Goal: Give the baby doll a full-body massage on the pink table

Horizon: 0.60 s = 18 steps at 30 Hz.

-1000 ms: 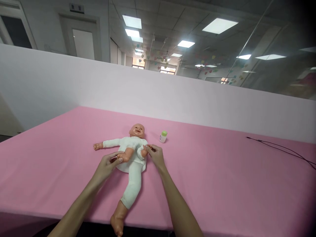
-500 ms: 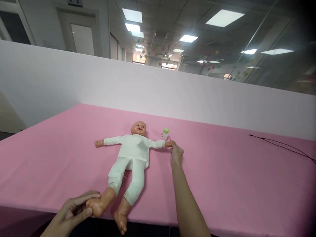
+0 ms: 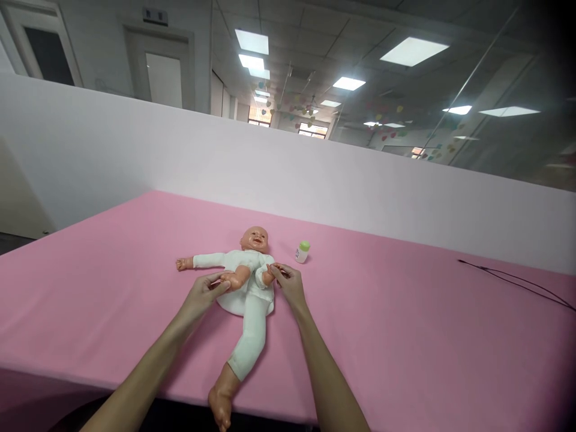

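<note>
My left hand (image 3: 201,297) grips the doll's (image 3: 254,315) raised foot (image 3: 236,279), my right hand (image 3: 291,288) pinching its little hand (image 3: 269,273) (stiff, probably slippery holds), its leg (image 3: 247,354) crossing the table's (image 3: 387,336) near edge.

No words or numbers can be read here. The little white bottle (image 3: 301,256) with the green lid (image 3: 305,246) has some dark marks on its side, but they are too small to read. A small grey sign (image 3: 155,16) sits up above a door (image 3: 164,78). It has two dark marks, side by side, too blurry to read.
</note>
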### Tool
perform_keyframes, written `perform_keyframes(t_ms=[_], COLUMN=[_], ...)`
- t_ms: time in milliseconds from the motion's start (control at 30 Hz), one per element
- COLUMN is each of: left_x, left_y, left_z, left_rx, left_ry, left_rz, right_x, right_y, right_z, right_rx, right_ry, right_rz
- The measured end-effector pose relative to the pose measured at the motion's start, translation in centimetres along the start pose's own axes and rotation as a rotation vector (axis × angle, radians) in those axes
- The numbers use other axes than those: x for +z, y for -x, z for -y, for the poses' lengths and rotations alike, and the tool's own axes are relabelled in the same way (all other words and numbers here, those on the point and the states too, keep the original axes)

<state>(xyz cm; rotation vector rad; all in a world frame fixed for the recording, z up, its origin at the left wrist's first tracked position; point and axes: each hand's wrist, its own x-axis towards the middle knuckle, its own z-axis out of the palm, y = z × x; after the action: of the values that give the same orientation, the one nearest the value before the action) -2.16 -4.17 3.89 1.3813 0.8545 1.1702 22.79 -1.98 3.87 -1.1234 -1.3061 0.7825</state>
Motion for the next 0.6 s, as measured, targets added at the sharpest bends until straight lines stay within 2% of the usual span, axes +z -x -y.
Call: perform_keyframes(t_ms=[67,133,233,300,367,467,533,600], left_x=[-0.2,-0.7,-2.2,-3.1,-3.8,-4.3,-4.4,-4.5], left_y=[0.5,2.2,6.2,9.2,12.1,15.4,16.5,17.1], left_z=[-0.4,-1.0,-1.1,0.0,1.5,4.1,5.5,6.4], left_rx=[-0.009,-0.022,-0.012,0.029,0.065,0.114,0.172,0.221], left_ry=[-0.019,-0.061,-0.185,-0.292,-0.398,-0.516,-0.547,-0.565], left_rz=[-0.008,-0.029,-0.098,-0.12,-0.067,0.016,0.029,0.015], right_x=[-0.1,-0.4,-1.6,-3.2,-5.2,-8.3,-9.8,-10.7], right_y=[0.0,-0.3,-1.0,-1.7,-2.2,-2.6,-2.5,-2.2], right_z=[0.1,-0.1,-1.0,-2.3,-3.8,-6.1,-7.1,-7.5], right_rx=[-0.005,0.011,0.062,0.084,0.119,0.259,0.356,0.399], right_ry=[-0.01,-0.025,-0.051,-0.046,-0.01,0.13,0.312,0.488], right_rz=[-0.008,-0.059,-0.235,-0.371,-0.494,-0.621,-0.626,-0.578])
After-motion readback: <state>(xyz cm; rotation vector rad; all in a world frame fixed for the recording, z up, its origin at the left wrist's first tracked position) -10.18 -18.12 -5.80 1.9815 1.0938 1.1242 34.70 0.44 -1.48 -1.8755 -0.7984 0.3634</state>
